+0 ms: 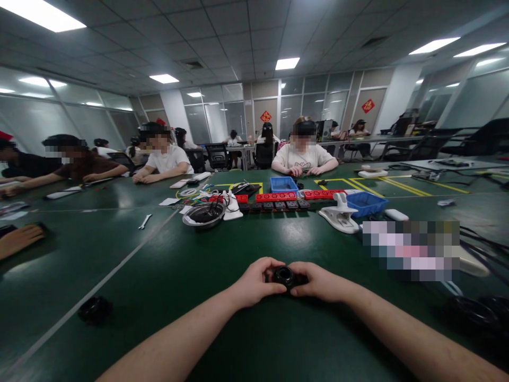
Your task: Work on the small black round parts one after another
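A small black ring-shaped part (283, 275) with a round hole in its middle sits between my two hands, just above or on the green table. My left hand (258, 282) is closed round its left side, thumb in front and fingers behind. On the other side my right hand (316, 281) grips it between thumb and fingers. Its exact kind cannot be made out. A similar dark part (94, 309) lies on the table to the left. More black round parts (473, 312) are at the lower right, in shadow.
Across the green table (222, 249) stand a metal bowl (203, 215), a white clip stand (341, 215), a row of red blocks (276, 197), a blue bin (283, 184) and another blue bin (365, 203). A wrench (145, 222) lies left. Several people sit around.
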Demonstrator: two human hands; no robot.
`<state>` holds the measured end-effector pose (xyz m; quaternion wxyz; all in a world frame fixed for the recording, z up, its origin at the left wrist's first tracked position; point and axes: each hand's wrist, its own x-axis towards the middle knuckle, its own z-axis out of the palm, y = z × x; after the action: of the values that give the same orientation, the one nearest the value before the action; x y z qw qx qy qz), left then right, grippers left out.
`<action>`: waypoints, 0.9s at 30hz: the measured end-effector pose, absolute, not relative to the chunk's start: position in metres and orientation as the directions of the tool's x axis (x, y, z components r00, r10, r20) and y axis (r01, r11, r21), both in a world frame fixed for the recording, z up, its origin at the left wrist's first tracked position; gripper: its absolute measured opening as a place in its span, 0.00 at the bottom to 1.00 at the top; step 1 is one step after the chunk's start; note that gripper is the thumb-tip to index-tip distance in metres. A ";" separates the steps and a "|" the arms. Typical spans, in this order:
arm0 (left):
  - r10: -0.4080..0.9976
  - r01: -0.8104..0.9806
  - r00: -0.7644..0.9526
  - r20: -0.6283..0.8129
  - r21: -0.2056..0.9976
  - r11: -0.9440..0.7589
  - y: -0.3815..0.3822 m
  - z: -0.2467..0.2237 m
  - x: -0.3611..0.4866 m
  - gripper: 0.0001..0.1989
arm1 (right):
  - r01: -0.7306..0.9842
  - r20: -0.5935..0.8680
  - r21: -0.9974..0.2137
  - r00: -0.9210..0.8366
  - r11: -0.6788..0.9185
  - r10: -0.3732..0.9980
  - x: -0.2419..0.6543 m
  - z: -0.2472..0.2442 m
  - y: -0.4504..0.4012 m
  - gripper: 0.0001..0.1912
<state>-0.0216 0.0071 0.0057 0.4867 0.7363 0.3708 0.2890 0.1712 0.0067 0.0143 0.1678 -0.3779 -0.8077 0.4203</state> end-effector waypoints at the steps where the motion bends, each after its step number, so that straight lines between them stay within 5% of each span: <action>1: 0.827 0.260 0.559 0.064 0.933 -0.248 0.007 0.005 -0.021 0.22 | 0.469 -0.047 -0.808 -0.656 0.357 0.753 0.171 0.013 0.007 0.13; 13: 0.851 0.270 0.519 0.086 0.928 -0.259 0.004 0.001 -0.019 0.21 | 0.517 -0.071 -0.797 -0.592 0.311 0.803 0.169 0.010 0.007 0.15; 22: 0.914 0.357 0.381 0.136 0.891 -0.282 0.002 -0.003 -0.014 0.20 | 0.846 0.098 -0.413 -0.327 0.338 0.940 0.146 0.006 -0.008 0.22; 27: 0.831 0.290 0.553 0.064 0.920 -0.263 0.003 0.013 -0.020 0.19 | 0.702 0.065 -0.524 -0.532 0.483 0.844 0.158 0.017 -0.006 0.25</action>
<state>-0.0200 0.0030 0.0126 0.4752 0.7421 0.3775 0.2846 0.1581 -0.0064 0.0170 0.1592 -0.4567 -0.8461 0.2239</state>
